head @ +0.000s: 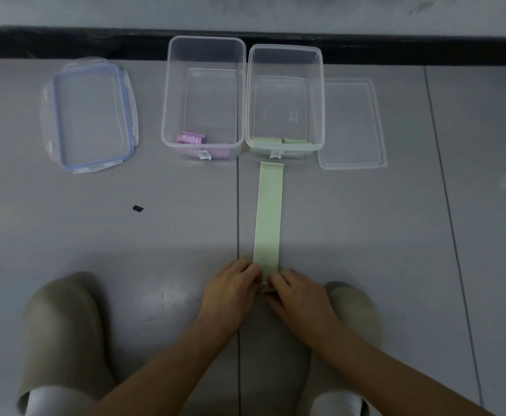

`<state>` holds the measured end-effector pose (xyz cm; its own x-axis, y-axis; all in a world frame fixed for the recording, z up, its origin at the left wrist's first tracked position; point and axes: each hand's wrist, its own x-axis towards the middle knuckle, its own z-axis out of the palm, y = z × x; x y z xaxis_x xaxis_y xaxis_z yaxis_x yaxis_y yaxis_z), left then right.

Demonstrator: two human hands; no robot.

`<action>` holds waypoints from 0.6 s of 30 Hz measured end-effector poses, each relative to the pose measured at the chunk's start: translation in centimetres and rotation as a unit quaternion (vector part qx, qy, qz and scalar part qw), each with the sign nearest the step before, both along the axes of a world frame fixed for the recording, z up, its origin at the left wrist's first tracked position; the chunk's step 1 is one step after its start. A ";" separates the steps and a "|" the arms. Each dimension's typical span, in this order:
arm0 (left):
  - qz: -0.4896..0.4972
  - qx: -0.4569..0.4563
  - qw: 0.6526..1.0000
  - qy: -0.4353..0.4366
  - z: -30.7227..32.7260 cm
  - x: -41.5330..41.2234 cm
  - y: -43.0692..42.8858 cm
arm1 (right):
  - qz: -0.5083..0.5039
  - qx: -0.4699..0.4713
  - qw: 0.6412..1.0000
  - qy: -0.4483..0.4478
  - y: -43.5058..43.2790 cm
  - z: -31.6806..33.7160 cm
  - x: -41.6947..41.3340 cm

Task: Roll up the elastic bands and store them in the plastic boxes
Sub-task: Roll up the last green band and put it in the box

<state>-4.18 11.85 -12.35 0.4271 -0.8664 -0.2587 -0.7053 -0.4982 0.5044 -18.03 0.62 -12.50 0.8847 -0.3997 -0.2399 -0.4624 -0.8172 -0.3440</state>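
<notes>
Head camera: on the gray floor [365,235] by the wall [245,10], left hand [230,288] and right hand [301,295] pinch the green band [268,217].

Seen from above, the left forearm [167,364] and right forearm [380,364], both bare, reach forward from the bottom corners and converge toward the middle. The left hand [230,291] and right hand [301,298] sit knuckles up, side by side and almost touching. Their fingers are curled downward and inward, gripping the near end of a green band [268,217] between them. Both wrists are held low, roughly in line with the forearms; the fingertips themselves are hidden beneath the hands.
</notes>
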 end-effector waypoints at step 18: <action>-0.092 -0.021 0.994 -0.049 -0.2 1.2 0.1 | -0.047 0.080 0.995 0.025 -0.9 0.7 1.2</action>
